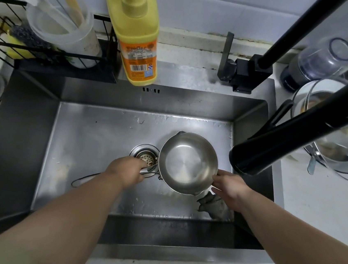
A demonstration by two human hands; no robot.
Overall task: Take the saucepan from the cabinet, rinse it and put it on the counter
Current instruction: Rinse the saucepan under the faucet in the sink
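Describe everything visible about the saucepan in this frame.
The saucepan is small, of shiny stainless steel, with a pouring lip on its far rim and another on its near rim. It looks empty and is held over the sink basin, just right of the drain strainer, its opening towards the camera. The left hand grips its metal handle; the right hand touches its near rim. No water is running.
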